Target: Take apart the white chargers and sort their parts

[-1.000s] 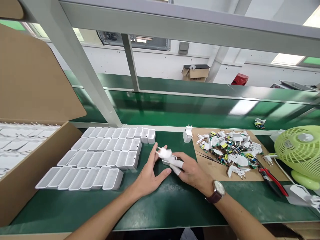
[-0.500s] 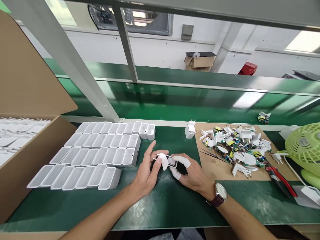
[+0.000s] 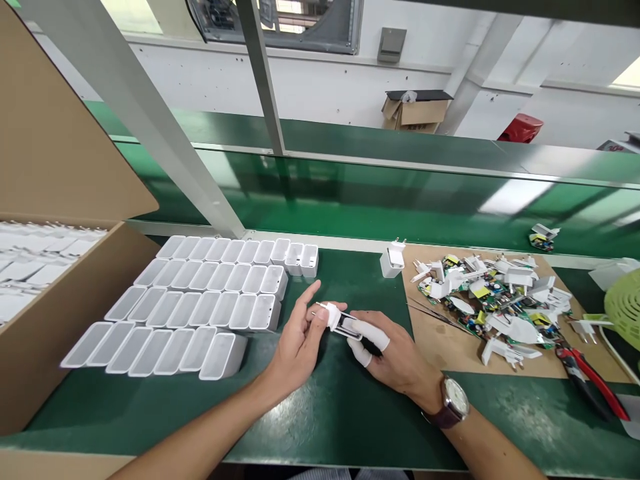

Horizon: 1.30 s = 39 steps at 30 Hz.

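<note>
Both hands meet over the green bench around one small white plug part (image 3: 334, 317) with two metal pins pointing left. My left hand (image 3: 299, 343) pinches its pin end between thumb and fingers, index finger stretched up. My right hand (image 3: 393, 353), with white finger cots on two fingertips and a watch on the wrist, grips the other end, which looks like a white shell. Just left of my hands lie rows of empty white charger shells (image 3: 210, 303).
An open cardboard box (image 3: 60, 300) of white parts stands at the left. A brown cardboard sheet (image 3: 450, 350) at the right holds several circuit boards and plug pieces (image 3: 493, 297). Red-handled pliers (image 3: 593, 380), a green fan (image 3: 625, 303) and a lone charger (image 3: 391, 259) lie nearby.
The plug part has turned so its pins point left, and both hands have closed in on it. The view has tilted down and shifted slightly.
</note>
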Each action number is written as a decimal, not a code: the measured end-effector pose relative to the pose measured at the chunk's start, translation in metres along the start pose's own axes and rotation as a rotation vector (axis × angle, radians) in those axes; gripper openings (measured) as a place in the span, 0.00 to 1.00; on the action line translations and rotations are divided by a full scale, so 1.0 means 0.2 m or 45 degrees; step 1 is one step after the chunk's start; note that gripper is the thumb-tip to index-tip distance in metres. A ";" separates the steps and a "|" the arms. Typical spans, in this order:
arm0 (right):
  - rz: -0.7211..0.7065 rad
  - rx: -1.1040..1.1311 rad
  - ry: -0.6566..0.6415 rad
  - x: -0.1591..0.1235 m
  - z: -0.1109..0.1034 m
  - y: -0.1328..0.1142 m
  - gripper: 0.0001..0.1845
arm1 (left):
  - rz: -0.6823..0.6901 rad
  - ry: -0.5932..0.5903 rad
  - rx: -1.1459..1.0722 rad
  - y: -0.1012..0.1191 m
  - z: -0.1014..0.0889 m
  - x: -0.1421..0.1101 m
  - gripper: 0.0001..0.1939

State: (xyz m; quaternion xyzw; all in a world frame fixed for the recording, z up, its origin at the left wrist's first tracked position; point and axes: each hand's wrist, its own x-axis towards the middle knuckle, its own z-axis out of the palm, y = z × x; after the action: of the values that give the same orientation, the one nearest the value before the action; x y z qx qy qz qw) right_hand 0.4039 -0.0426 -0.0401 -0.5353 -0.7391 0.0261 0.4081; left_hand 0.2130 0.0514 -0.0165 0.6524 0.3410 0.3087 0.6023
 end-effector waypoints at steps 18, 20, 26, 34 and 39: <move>-0.060 -0.052 0.050 0.02 -0.01 -0.01 0.26 | 0.261 -0.232 0.063 -0.07 0.00 -0.04 0.40; -0.020 -0.055 0.016 0.02 -0.02 -0.02 0.26 | 0.334 -0.229 0.069 -0.07 0.00 -0.05 0.41; -0.016 -0.056 -0.040 0.01 0.01 -0.01 0.26 | 0.250 -0.189 0.072 -0.06 0.01 -0.05 0.40; 0.438 0.514 0.094 0.04 0.07 -0.02 0.16 | 0.331 -0.156 0.298 -0.12 0.02 -0.02 0.56; 1.171 1.556 0.245 0.09 0.08 -0.11 0.17 | 0.801 0.052 0.461 -0.12 0.05 -0.03 0.44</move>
State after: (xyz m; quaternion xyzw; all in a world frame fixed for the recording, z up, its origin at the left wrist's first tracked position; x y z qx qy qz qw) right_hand 0.3760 -0.0303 -0.0294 -0.4679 -0.2579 0.5500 0.6419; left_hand 0.2150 0.0420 -0.0410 0.8151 0.1846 0.4267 0.3457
